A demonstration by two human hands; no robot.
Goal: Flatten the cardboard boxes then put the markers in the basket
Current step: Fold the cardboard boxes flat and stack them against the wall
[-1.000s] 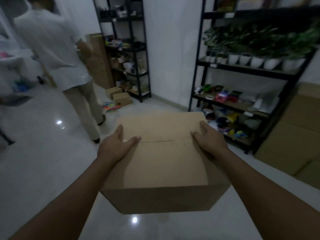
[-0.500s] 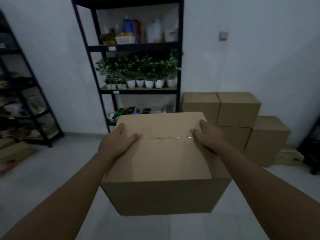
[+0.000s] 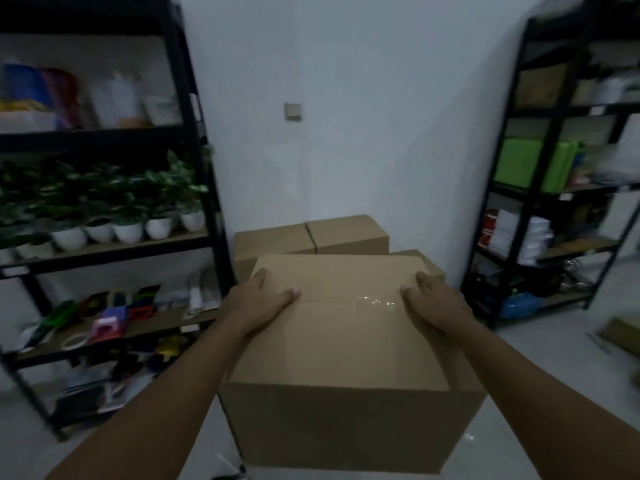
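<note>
Stacked boxes (image 3: 311, 237) now behind; both hands' fingers (image 3: 277, 296) grip carried box (image 3: 339, 341).

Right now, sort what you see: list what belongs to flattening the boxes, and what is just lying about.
For the job:
- carried cardboard box, flaps taped shut
- left hand and right hand, gripping its top edges
- stacked boxes by the wall

Lying about:
- potted plants
- green bins
- tape rolls and clutter on the lower left shelf

No markers or basket clearly visible.
</note>
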